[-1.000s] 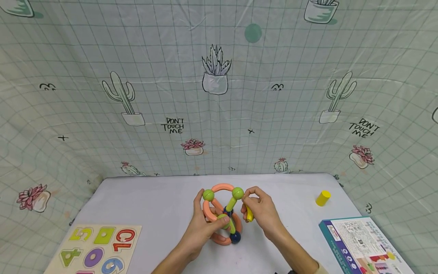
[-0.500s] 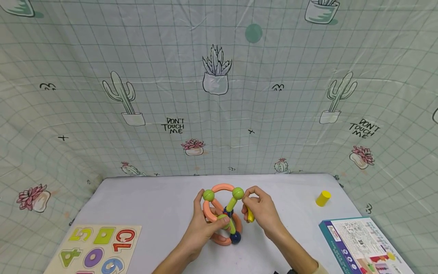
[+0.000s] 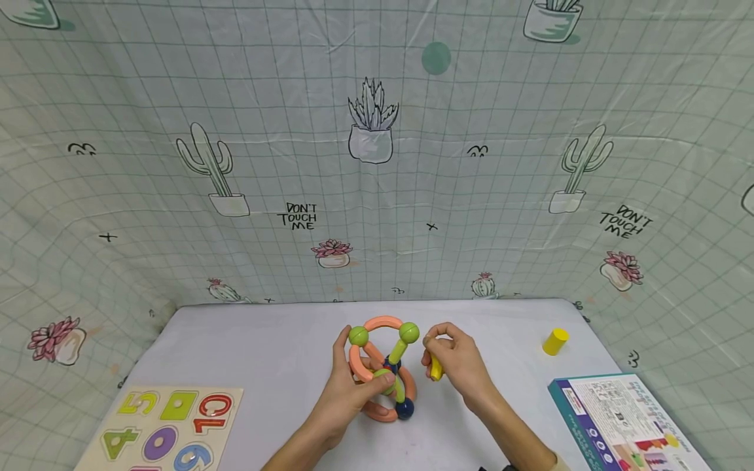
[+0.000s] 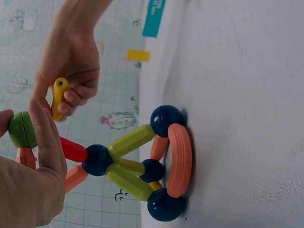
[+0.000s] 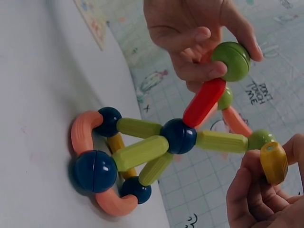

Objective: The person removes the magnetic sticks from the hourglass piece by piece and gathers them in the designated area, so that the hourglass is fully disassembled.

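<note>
A toy built of balls and rods stands on the white table. Navy balls and curved orange rods form its base, and light green rods rise to a central navy ball. Curved orange rods join green balls at the top. My left hand grips the near green ball, which tops a red rod. To the toy's right, my right hand holds a short yellow rod in curled fingers, its holed end showing. In the head view this hand is apart from the toy.
A yellow cylinder stands at the table's right. Nearer is a printed box with a teal edge. At front left lies a number puzzle board. A cactus-patterned cloth hangs behind the table.
My right hand, with the yellow rod, has drawn slightly right, away from the toy's upper right green ball. My left hand and the toy have stayed in place.
</note>
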`<state>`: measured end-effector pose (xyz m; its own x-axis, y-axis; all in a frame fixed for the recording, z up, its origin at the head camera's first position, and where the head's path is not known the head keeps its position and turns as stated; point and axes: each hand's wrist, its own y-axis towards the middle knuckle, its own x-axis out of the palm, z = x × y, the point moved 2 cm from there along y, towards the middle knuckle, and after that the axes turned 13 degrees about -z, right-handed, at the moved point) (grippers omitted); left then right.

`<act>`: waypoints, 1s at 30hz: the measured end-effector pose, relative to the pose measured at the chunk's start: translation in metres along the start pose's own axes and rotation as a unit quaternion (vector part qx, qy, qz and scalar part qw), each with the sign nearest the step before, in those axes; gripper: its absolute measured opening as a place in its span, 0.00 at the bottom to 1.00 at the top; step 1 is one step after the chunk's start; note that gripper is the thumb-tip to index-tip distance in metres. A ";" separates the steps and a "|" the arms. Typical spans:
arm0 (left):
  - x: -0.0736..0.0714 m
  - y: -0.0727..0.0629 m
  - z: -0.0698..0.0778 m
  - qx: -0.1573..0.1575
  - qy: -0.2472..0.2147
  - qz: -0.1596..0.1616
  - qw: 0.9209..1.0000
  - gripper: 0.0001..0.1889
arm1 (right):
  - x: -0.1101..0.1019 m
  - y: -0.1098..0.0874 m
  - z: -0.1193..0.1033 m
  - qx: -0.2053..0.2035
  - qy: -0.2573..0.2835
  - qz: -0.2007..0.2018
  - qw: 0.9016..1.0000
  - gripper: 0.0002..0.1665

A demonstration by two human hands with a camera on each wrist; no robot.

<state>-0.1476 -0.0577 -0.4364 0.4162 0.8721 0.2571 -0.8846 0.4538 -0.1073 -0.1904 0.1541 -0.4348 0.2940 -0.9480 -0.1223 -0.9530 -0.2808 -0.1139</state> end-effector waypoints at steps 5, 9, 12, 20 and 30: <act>0.000 0.000 0.000 0.004 -0.002 -0.004 1.000 0.63 | -0.006 -0.001 0.003 -0.001 -0.019 -0.022 1.000 0.13; 0.000 -0.001 0.000 0.005 -0.003 -0.007 1.000 0.63 | -0.012 -0.001 0.007 -0.002 -0.037 -0.044 0.998 0.17; 0.000 -0.001 0.000 0.006 -0.007 -0.010 1.000 0.63 | -0.017 0.001 0.012 0.003 -0.049 -0.061 0.997 0.19; -0.001 -0.001 -0.001 0.006 -0.011 -0.018 1.000 0.63 | -0.030 0.013 0.037 0.026 -0.051 -0.077 0.995 0.23; -0.001 -0.001 0.000 -0.004 0.004 -0.005 1.000 0.64 | -0.041 0.026 0.062 0.055 -0.097 -0.027 0.993 0.16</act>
<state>-0.1474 -0.0588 -0.4367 0.4265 0.8692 0.2502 -0.8789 0.4635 -0.1122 -0.2228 0.1945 -0.4936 0.3634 -0.8823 -0.2990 -0.9247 -0.3026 -0.2310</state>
